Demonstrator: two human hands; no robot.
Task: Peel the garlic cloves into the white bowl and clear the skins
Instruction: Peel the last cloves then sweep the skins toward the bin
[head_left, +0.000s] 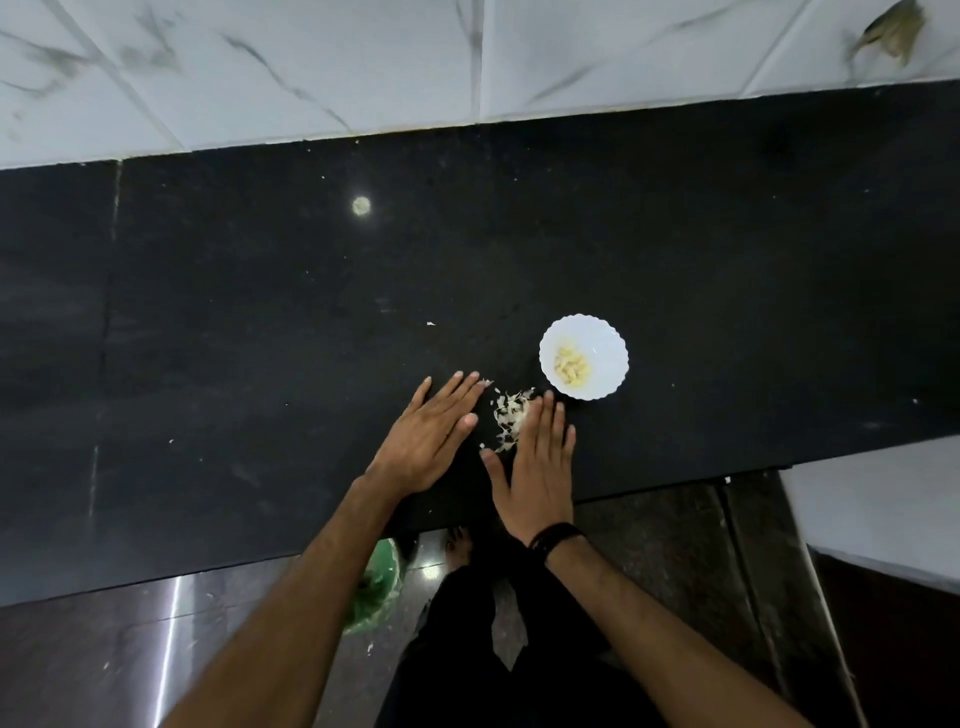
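A white scalloped bowl stands on the black counter and holds several peeled garlic cloves. Just left of it lies a small heap of pale garlic skins. My left hand lies flat on the counter to the left of the heap, fingers straight. My right hand lies flat on the heap's right side, fingers straight, its fingertips close to the bowl. The skins sit between the two hands. A black band is on my right wrist.
The black counter runs left to right, its front edge just below my hands. A white marbled wall is behind it. A green bin stands on the floor under the edge. Stray skin bits dot the counter.
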